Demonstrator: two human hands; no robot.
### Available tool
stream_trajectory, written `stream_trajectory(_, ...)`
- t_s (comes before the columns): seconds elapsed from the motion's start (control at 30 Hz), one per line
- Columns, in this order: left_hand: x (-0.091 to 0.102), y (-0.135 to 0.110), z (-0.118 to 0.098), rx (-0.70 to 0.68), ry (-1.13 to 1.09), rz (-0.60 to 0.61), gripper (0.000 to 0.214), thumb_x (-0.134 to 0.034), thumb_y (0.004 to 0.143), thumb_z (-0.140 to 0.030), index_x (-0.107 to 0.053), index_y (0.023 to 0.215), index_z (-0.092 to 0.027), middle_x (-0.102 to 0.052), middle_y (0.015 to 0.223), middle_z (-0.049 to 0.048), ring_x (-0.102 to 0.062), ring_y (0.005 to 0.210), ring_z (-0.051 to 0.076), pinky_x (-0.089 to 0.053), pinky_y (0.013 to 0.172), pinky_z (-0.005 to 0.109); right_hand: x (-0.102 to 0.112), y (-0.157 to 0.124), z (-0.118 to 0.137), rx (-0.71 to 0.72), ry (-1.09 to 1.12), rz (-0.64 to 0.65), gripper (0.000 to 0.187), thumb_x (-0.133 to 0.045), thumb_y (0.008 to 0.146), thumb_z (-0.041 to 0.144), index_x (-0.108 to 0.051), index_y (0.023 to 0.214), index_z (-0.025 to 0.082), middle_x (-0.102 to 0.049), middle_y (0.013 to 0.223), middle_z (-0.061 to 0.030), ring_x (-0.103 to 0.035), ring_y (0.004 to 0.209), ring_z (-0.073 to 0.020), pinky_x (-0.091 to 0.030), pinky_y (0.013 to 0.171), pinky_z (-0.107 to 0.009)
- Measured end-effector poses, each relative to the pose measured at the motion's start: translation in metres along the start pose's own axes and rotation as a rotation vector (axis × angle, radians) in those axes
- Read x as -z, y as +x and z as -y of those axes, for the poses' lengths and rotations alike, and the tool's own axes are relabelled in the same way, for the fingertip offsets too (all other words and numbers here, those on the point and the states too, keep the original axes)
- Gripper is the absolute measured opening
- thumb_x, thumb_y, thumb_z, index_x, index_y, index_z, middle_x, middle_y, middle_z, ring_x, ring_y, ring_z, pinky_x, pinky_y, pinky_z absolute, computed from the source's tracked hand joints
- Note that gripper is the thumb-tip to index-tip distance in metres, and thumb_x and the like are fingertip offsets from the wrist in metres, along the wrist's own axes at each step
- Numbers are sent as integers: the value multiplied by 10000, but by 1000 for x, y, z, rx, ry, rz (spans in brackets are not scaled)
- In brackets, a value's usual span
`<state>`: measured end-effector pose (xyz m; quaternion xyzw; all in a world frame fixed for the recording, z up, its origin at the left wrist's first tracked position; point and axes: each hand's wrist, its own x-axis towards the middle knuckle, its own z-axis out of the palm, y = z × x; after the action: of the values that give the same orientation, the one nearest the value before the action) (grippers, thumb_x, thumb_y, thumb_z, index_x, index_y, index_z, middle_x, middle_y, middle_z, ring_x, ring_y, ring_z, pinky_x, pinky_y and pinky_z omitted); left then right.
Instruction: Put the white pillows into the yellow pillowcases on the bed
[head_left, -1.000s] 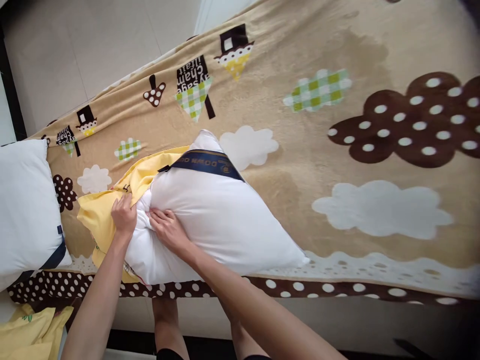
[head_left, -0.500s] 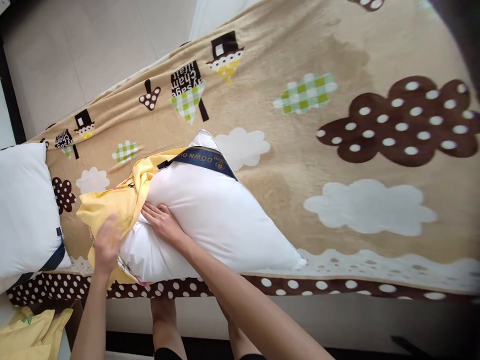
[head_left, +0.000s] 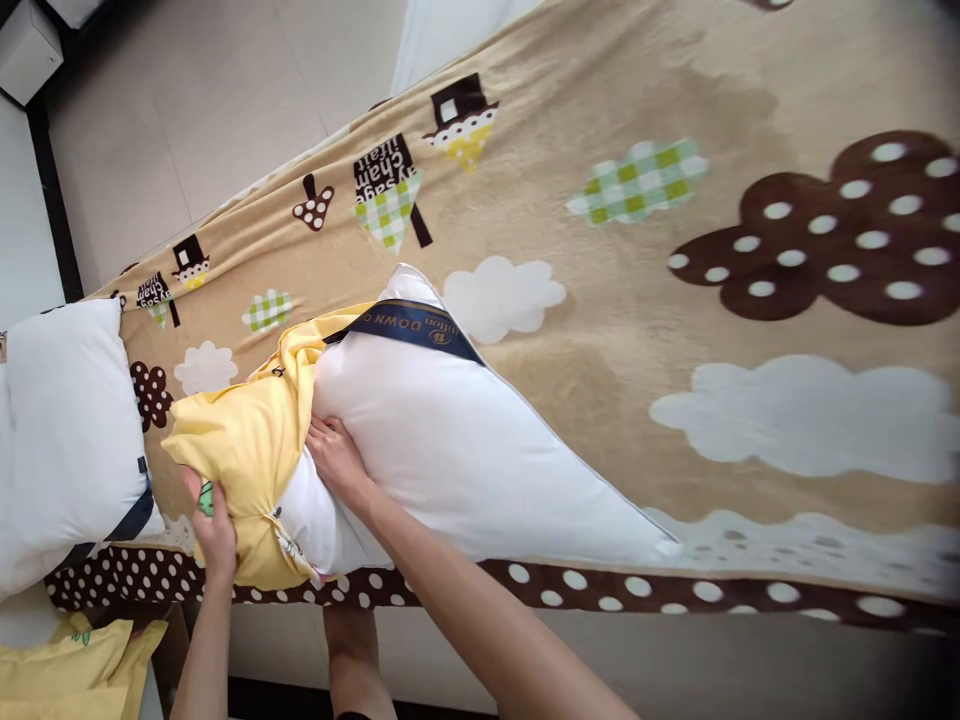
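A white pillow (head_left: 465, 450) with a dark blue band lies on the bed, its left end inside a yellow pillowcase (head_left: 240, 440). My left hand (head_left: 214, 530) grips the lower edge of the yellow pillowcase near the bed's front edge. Fingers together, my right hand (head_left: 337, 455) presses on the white pillow right at the pillowcase opening.
A tan blanket (head_left: 600, 300) with cloud and tree patterns covers the bed. A second white pillow (head_left: 67, 430) lies at the left. Another yellow pillowcase (head_left: 75, 670) sits on the floor at the bottom left. Tiled floor (head_left: 187, 100) lies beyond the bed.
My left hand moved from the top of the pillowcase opening down to its lower edge. The yellow case now covers more of the pillow's left end. My right hand stayed on the pillow.
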<state>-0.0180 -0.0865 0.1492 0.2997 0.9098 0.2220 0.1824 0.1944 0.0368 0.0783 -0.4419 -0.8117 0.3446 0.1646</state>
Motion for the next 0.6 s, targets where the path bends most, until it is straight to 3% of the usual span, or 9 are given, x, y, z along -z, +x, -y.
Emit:
stream_trajectory(0.1, 14, 7, 8, 132, 5, -140, 438, -489, 861, -553, -592, 1119, -215, -660, 1161, 103, -573, 1192, 266, -516, 941, 394, 15, -4, -19, 40, 5, -54, 405, -376, 935, 84, -550, 1295, 149, -548, 1387, -121, -457, 1319, -183, -314, 979, -354)
stream_trajectory(0.2, 11, 18, 26, 335, 35, -53, 356, -516, 842, -541, -609, 911, -205, -692, 951, 91, -614, 1097, 303, -518, 916, 446, 32, -6, -25, 95, 21, -43, 451, -380, 927, 83, -512, 1351, 164, -550, 1388, -103, -469, 1314, -174, -333, 981, -362)
stream_trajectory(0.27, 8, 18, 42, 376, -6, 35, 346, -508, 851, -529, -598, 904, -200, -694, 936, 81, -638, 1049, 285, -521, 915, 439, 44, -13, -15, 108, 25, -56, 419, -422, 941, 161, -519, 1348, 163, -551, 1386, -108, -465, 1319, -191, -346, 988, -375)
stream_trajectory(0.37, 15, -6, 68, 376, -108, 90, 382, -435, 893, -530, -573, 1069, -221, -675, 1129, 77, -632, 1107, 215, -534, 913, 347, 61, -46, 13, 129, 31, -142, 393, -469, 945, 255, -548, 1324, 186, -541, 1396, -102, -439, 1340, -217, -331, 1034, -396)
stream_trajectory(0.43, 22, -33, 85, 454, -252, 157, 419, -469, 863, -572, -589, 1087, -240, -674, 1158, 78, -626, 1135, 215, -549, 889, 329, 64, -79, 30, 184, 61, -159, 356, -478, 932, 218, -591, 1270, 242, -591, 1348, -57, -467, 1315, -205, -332, 1045, -390)
stream_trajectory(0.53, 21, -68, 103, 655, -567, 239, 410, -630, 746, -568, -646, 1017, -261, -698, 1122, 72, -632, 1130, 250, -564, 870, 352, 51, -119, 39, 229, 51, -4, 443, -499, 887, 180, -552, 1315, 281, -576, 1368, -19, -480, 1303, -203, -372, 1021, -384)
stream_trajectory(0.6, 9, -75, 105, 728, -707, 217, 363, -674, 720, -488, -654, 1009, -270, -697, 1134, 58, -635, 1122, 245, -561, 873, 348, 34, -127, 34, 232, -21, 139, 617, -487, 833, 113, -427, 1428, 265, -470, 1464, -23, -428, 1348, -208, -390, 1014, -387)
